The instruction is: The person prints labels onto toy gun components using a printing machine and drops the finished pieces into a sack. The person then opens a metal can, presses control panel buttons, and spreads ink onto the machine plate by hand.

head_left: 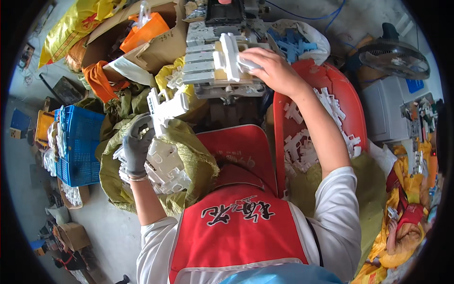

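Observation:
My right hand (272, 68), bare, reaches up to the machine, its fingers closed on the grip end of a white plastic toy gun (230, 57). This toy gun lies over a tan pad on the machine's grooved metal bed (196, 64). My left hand (135, 146), in a grey glove, has curled fingers at another white toy gun (168, 110) with dark printing on its side. It seems held just above an open olive woven sack (201, 156). Several more white toy guns (163, 161) fill the sack, and part of the left fingers' contact is hidden.
On the right stands a red tub (352, 102) with several white toy guns. A blue crate (78, 146) and a cardboard box (163, 49) are at the left. Beyond the tub are a bag of blue parts (293, 42) and a black fan (395, 57).

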A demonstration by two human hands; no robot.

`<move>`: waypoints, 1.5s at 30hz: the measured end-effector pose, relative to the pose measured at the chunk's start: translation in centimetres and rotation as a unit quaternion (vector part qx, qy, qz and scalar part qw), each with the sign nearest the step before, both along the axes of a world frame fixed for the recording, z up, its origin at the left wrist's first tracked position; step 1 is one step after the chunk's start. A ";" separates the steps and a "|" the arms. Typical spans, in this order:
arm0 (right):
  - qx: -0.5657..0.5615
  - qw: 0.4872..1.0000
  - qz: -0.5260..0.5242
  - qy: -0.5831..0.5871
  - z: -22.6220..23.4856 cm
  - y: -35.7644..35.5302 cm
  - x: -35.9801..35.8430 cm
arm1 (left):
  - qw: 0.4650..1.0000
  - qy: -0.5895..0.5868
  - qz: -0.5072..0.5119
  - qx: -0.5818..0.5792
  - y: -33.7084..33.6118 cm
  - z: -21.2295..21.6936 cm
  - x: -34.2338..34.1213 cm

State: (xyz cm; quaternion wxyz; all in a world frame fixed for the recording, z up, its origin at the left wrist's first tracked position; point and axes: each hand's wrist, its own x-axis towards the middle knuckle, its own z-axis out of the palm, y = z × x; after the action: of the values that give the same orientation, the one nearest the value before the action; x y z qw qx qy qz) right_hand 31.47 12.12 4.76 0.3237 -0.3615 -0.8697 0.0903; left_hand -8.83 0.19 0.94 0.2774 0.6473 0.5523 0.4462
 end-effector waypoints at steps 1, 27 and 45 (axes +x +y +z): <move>-0.005 1.000 -0.006 -0.024 0.0 0.3 -0.2 | 1.000 0.000 0.001 -0.005 0.1 -0.2 0.3; -0.003 0.995 -0.069 0.068 -0.6 -1.7 4.0 | 0.989 0.019 0.132 -0.065 -7.6 -3.9 -4.2; -0.450 0.547 -0.680 -0.189 -36.5 -16.0 28.2 | 0.940 0.238 0.227 -0.094 -11.8 -1.9 -8.6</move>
State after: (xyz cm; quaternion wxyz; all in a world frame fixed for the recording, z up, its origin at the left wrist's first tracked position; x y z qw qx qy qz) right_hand 59.69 -3.91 -31.76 -0.0885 -0.9520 -0.2502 0.1527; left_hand -17.44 -11.65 -0.96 0.0889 0.5634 0.7734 0.2766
